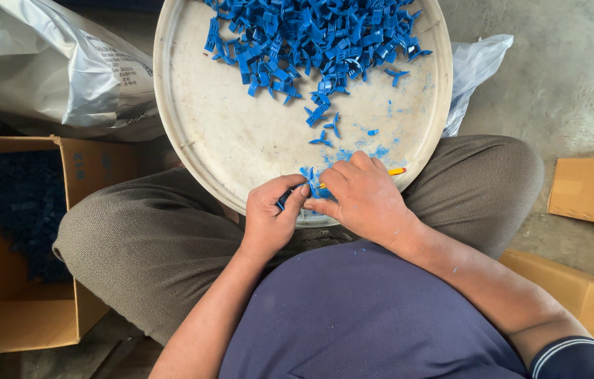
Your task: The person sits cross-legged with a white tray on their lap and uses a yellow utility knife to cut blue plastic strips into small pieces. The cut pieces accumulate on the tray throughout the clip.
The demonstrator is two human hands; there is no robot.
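Fingers [295,198] of the left hand [272,217]: curled and pressed together, pinching a small blue plastic piece [309,175] at the near rim of the tray. Fingers of the right hand [363,196]: bent and closed on a thin yellow tool [396,171] with an orange tip, which sticks out past the knuckles toward the right; the fingertips meet the left hand's at the blue piece.

Round tray [241,140]: off-white, shallow, scuffed, resting across the person's lap, its near edge hidden under both hands.

Heap of blue plastic pieces [311,35]: piled along the far edge of the tray, well apart from the hands. Loose blue pieces [325,126]: a few lying singly between heap and hands, toward the tray's middle. Blue shavings [374,151]: scattered just beyond the right hand.

Cardboard box [2,316]: open, on the floor to the person's left, dark blue pieces lying in its far part.

Grey plastic sack [51,70]: at the far left, beside the tray's left edge.

Clear plastic bag [476,67]: crumpled, by the tray's right edge.

Flat cardboard pieces [591,189]: on the concrete floor [563,84] at the right
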